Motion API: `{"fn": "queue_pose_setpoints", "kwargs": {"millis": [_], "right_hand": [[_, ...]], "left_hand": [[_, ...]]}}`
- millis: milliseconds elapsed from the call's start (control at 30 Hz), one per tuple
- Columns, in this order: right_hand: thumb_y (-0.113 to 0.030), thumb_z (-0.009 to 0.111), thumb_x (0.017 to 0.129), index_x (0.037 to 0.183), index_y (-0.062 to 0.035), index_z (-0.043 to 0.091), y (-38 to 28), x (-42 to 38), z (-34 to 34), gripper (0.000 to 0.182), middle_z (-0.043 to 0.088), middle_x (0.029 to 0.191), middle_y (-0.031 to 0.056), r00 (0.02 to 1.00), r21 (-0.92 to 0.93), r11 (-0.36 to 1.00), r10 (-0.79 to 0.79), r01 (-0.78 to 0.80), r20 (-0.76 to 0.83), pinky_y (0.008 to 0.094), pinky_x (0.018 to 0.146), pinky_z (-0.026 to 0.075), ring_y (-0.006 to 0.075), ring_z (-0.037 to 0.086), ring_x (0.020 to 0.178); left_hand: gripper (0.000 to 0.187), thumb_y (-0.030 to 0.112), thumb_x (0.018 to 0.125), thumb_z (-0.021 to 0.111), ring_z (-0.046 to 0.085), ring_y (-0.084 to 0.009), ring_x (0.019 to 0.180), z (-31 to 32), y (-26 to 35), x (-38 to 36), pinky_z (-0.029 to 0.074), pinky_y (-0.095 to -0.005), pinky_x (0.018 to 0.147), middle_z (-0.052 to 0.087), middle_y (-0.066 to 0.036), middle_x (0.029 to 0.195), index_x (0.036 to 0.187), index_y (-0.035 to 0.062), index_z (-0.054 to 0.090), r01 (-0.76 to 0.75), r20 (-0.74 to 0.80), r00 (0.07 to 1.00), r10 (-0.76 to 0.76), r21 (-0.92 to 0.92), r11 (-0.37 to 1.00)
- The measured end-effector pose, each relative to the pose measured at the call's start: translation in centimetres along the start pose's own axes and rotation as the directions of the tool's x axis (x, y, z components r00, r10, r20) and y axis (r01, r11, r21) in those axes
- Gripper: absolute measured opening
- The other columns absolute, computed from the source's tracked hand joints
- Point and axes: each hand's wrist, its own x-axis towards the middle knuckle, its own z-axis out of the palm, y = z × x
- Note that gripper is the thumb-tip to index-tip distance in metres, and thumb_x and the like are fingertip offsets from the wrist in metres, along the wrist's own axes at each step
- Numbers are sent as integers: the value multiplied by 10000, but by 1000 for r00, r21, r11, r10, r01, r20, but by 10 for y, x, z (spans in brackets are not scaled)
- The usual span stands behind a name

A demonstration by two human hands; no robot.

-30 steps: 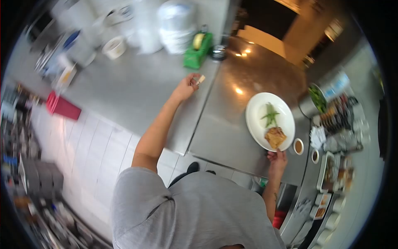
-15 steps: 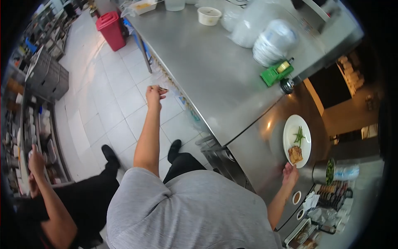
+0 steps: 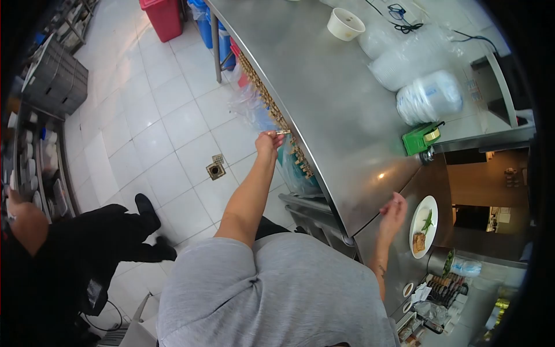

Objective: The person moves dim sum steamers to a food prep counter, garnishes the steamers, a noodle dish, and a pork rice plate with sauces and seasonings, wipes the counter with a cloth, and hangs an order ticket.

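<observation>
Pinched in the fingers of my left hand (image 3: 267, 143) is a small wooden clothespin (image 3: 282, 132), right by the steel table's edge. A row of similar clothespins (image 3: 263, 87) runs along that edge, above hanging plastic bags (image 3: 254, 107). My right hand (image 3: 394, 212) is over the steel counter, empty, with its fingers loosely bent and apart. To its right, a white oval plate (image 3: 432, 211) carries green beans (image 3: 427, 221) and a browned piece of food (image 3: 419, 242). The plate stands apart from the hand.
A white tub (image 3: 346, 25), plastic-wrapped stacks (image 3: 429, 97) and a green tape dispenser (image 3: 421, 140) stand on the steel table (image 3: 324, 121). A metal container of greens (image 3: 441, 261) is beside the plate. A person in black (image 3: 115, 237) is at left, near grey crates (image 3: 56, 78).
My left hand has moved toward the row of clothespins at the table edge. My right hand has left the plate's rim and drawn back over the counter. The view has shifted.
</observation>
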Motion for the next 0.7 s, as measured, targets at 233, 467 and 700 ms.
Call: {"fn": "queue_pose_setpoints", "kwargs": {"millis": [233, 467, 700], "right_hand": [[-177, 487, 914, 953, -25, 576, -37, -20, 92, 181, 511, 713, 7, 948, -170, 970, -119, 175, 295, 216, 563, 411, 72, 472, 615], [-157, 458, 927, 953, -23, 569, -31, -12, 98, 176, 502, 754, -1, 971, -142, 984, -72, 106, 229, 196, 576, 401, 52, 451, 630], [-179, 471, 921, 952, -40, 564, -11, -19, 75, 170, 456, 695, -17, 997, -63, 996, 58, -55, 45, 197, 552, 404, 53, 431, 603]], "left_hand": [[116, 6, 821, 426, 620, -240, 672, 8, -8, 2, 508, -312, 494, 570, -130, 791, 908, -12, 501, 159, 99, 983, -155, -27, 987], [226, 199, 842, 450, 591, -255, 753, -28, -19, 32, 453, -403, 624, 566, -106, 839, 993, 41, 509, 181, 113, 961, -254, 438, 881], [602, 569, 854, 380, 520, -275, 942, -35, 64, 124, 387, -470, 782, 537, -120, 1070, 1124, 45, 501, 11, 34, 999, -21, 267, 964]]}}
